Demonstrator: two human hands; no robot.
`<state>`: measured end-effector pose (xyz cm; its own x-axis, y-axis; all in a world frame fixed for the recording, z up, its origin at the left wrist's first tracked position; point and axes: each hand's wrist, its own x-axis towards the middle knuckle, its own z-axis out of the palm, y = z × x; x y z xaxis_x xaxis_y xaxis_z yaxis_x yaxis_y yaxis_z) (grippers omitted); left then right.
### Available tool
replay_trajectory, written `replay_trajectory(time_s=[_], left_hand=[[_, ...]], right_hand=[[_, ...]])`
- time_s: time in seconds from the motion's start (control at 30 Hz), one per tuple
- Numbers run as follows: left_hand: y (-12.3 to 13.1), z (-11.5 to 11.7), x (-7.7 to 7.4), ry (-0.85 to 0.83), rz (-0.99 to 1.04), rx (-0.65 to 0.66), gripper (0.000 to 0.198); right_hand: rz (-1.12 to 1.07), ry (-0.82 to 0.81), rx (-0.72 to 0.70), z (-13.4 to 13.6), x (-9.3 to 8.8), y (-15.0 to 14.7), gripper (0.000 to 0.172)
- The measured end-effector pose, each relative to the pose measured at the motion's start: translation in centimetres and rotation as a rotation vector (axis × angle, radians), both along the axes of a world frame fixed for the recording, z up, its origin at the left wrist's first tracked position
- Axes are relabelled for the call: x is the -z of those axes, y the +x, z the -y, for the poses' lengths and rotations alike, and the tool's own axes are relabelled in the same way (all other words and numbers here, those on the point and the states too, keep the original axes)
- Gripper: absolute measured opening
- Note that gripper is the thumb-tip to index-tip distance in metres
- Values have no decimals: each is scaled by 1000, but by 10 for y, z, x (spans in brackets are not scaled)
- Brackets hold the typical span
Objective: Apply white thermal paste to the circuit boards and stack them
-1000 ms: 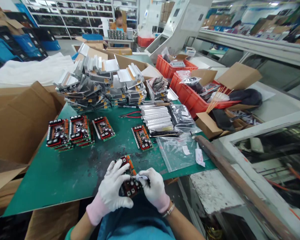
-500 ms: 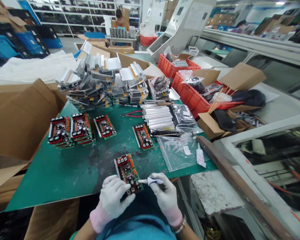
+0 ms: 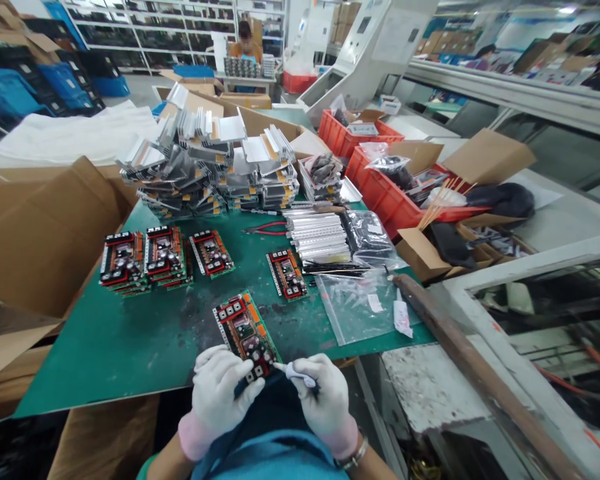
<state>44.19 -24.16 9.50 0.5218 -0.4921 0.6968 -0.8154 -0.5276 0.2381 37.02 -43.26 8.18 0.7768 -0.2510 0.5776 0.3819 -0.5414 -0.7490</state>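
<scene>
My left hand (image 3: 220, 392), in a white glove, grips the lower left of a circuit board (image 3: 241, 327) at the table's near edge. The board is tilted, with red, orange and black parts on its upper face. In my gloved right hand (image 3: 326, 395) is a small white squeeze tube (image 3: 300, 375); its narrow nozzle points left, at or very near the components on the board's lower right. My fingers cover part of the tube. Another circuit board (image 3: 287, 275) lies farther back, and a single board (image 3: 212, 253) lies to the left.
Stacked circuit boards (image 3: 165, 257) stand at the left of the green table (image 3: 145, 347). Heat sinks (image 3: 215, 160) are piled behind. Metal strips (image 3: 317, 235), red-handled pliers (image 3: 266, 229), a plastic bag (image 3: 347, 313) and another tube (image 3: 401, 315) lie to the right. Red crates (image 3: 380, 190) stand beyond.
The board in my left hand has shifted slightly left and tilted more. My right hand has moved a little left and down, the tube's nozzle staying close to the board.
</scene>
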Motion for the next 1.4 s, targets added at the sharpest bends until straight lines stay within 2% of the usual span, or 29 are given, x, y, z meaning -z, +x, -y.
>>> replay_trajectory(time_s=[0.07,0.2,0.27,0.33,0.53,0.6,0.67,0.73,0.8,0.87,0.93,1.07,1.17,1.23,1.3,1.4], left_hand=[[0,0,0,-5,9,-6,20],[2,-1,-2,-12,9,0,22],[3,-2,-3,-8,14,3,23],[4,-2,-4,-7,21,4,23],[4,1,-5,12,38,15,20],[4,2,-5,22,52,18,19],[4,2,-6,34,61,19,20],[7,1,-8,45,65,13,21],[17,0,-12,50,83,-19,22],[34,-3,-18,59,111,-101,21],[60,-8,-25,81,126,-219,21],[120,-21,-34,151,109,-454,22],[151,-27,-35,150,114,-528,19],[155,-24,-35,129,130,-563,19],[149,-12,-34,116,123,-563,25],[130,25,-28,240,-66,-385,32]], right_hand=[[-78,129,2,-1,1,2,5],[-324,508,31,-2,6,8,14],[-377,585,67,-1,9,10,18],[-360,549,91,1,11,12,18],[-192,283,76,3,11,10,9],[-190,264,64,3,12,10,8],[-258,343,55,4,15,14,11],[-354,515,65,7,20,20,20],[-408,701,122,12,25,28,32],[-414,815,201,18,30,35,43],[-422,853,244,24,36,39,52],[-501,845,193,31,49,40,60],[-486,850,190,30,57,39,61],[-450,868,209,28,60,40,60],[-433,884,210,27,60,41,59],[-421,907,163,25,52,44,57]])
